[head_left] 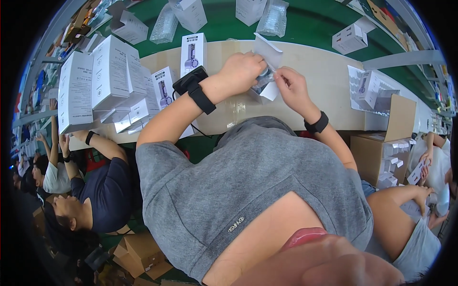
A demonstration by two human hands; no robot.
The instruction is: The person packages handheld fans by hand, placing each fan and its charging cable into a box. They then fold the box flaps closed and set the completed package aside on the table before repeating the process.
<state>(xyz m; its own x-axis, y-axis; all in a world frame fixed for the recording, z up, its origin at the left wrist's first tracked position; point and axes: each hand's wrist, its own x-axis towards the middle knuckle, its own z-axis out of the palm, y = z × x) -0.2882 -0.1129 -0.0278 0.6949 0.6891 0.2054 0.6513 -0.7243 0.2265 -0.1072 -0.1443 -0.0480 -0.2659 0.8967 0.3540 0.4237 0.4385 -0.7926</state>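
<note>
In front of me on the table, a small white carton point(268, 91) has its lid flap point(268, 50) standing up. Part of a dark, glossy item point(261, 79), seemingly in clear plastic, shows at its mouth. My left hand point(239, 71) bends over the carton from the left with curled fingers at that item; its fingertips are partly hidden. From the right, my right hand point(294, 89) pinches thumb and fingers together at the carton's edge. Both wrists wear black bands, and a black device point(191, 80) is strapped near my left wrist.
Tall white cartons point(110, 74) crowd the left side, with a printed carton point(192, 53) beyond my left forearm. Bubble-wrapped packs point(273, 18) lie on the green surface point(219, 24) at the far side. A cardboard box point(381, 152) stands at the right. Co-workers sit on both sides.
</note>
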